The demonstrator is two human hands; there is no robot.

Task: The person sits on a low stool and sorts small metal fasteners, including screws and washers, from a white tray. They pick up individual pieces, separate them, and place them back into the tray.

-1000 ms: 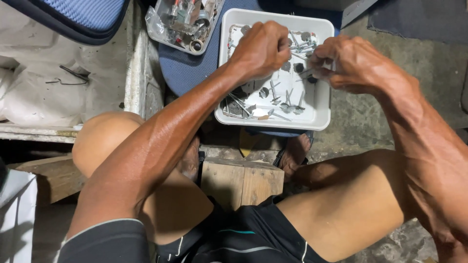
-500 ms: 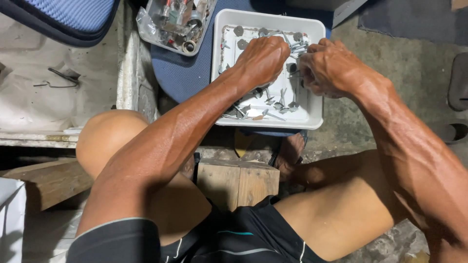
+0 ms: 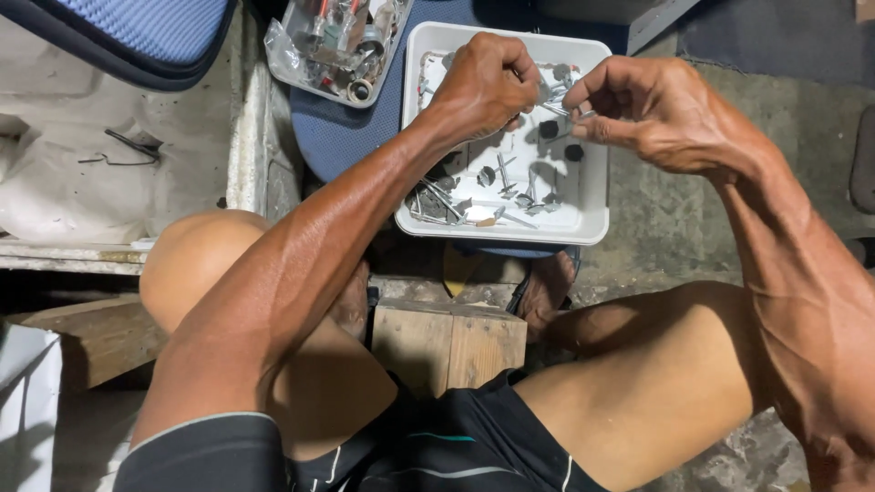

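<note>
A white rectangular tray (image 3: 594, 202) rests on a blue cushioned seat (image 3: 342, 137) and holds several metal screws (image 3: 501, 175), nails and small dark washers. Both hands hover over the tray's upper half. My left hand (image 3: 481, 84) is closed, its fingertips pinching one end of a thin metal screw (image 3: 554, 110). My right hand (image 3: 652, 109) pinches the screw's other end between thumb and forefinger. The two hands nearly touch.
A clear plastic container (image 3: 339, 47) of small metal parts lies left of the tray. A wooden block (image 3: 448, 342) sits between my bare knees. A white cloth-covered surface (image 3: 82, 173) and a blue striped cushion (image 3: 137, 32) are at the left. Rough concrete floor (image 3: 665, 219) is at the right.
Both hands have stayed over the tray, shifting slightly. The right hand's fingers have come up to the screw held by the left hand. The view moved a little.
</note>
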